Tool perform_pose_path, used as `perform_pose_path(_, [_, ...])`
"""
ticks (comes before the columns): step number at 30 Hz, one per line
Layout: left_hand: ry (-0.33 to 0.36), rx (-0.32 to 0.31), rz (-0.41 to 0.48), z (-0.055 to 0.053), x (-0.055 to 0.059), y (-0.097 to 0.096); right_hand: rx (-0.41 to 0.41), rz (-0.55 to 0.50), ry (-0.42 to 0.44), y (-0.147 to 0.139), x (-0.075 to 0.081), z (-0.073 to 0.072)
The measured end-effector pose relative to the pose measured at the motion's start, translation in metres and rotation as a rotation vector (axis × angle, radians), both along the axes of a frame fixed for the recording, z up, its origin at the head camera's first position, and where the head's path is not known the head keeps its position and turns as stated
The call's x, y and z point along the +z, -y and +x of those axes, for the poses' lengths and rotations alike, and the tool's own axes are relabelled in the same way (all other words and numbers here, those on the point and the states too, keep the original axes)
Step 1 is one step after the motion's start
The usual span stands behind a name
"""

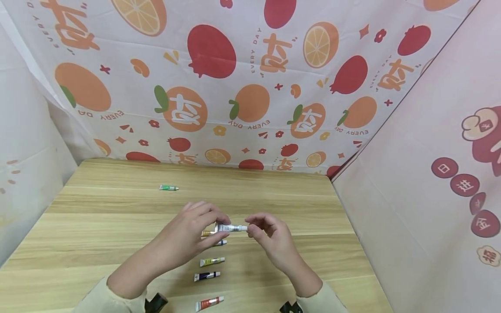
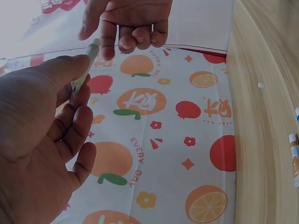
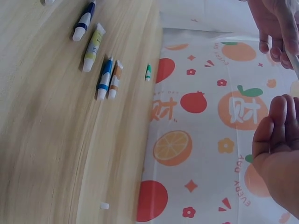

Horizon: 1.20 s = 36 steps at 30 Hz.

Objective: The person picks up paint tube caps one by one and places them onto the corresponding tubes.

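Observation:
My left hand (image 1: 195,230) pinches a small silver-white paint tube (image 1: 231,228) between thumb and fingers, holding it above the table with its white tip pointing right. My right hand (image 1: 272,239) is at that tip, thumb and index finger on either side of it; the left wrist view shows a gap between these fingers and the tip (image 2: 96,42). Below the left hand lie an orange tube (image 1: 206,233) and a blue tube (image 1: 222,243), both partly covered by it. Nearer the front are yellow (image 1: 212,261), dark blue (image 1: 207,276) and red (image 1: 209,303) tubes.
A green tube (image 1: 169,188) lies apart toward the back left of the wooden table (image 1: 117,226). In the right wrist view a small white piece (image 3: 104,205) rests on the wood. A fruit-print cloth (image 1: 219,100) hangs along the back edge, and pale cloth (image 1: 411,226) on the right.

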<state>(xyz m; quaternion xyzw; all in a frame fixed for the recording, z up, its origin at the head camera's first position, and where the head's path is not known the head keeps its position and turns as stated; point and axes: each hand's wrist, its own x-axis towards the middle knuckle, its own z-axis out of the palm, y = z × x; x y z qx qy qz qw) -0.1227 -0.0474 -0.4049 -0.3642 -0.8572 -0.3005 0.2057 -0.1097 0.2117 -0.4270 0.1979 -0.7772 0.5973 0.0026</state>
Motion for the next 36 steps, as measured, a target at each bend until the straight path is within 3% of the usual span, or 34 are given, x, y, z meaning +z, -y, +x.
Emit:
perform_pose_path(8, [0.000,-0.005,-0.005,-0.002,0.000,0.002,0.059,-0.008,-0.073,0.002,0.003,0.002])
perform_pose_path(20, [-0.008,-0.006,-0.003,-0.001,0.003,0.001,-0.031,0.033,-0.086,0.008,0.005,0.003])
perform_pose_path(26, [0.008,0.009,-0.019,0.002,0.001,0.001,-0.005,0.036,-0.076,0.005,0.002,0.002])
perform_pose_path(31, [-0.006,0.022,-0.016,0.007,-0.007,0.004,0.010,0.041,-0.070,-0.009,-0.007,-0.010])
perform_pose_path(36, [-0.012,0.033,-0.006,0.018,-0.018,0.009,-0.067,0.013,-0.029,-0.031,-0.026,-0.030])
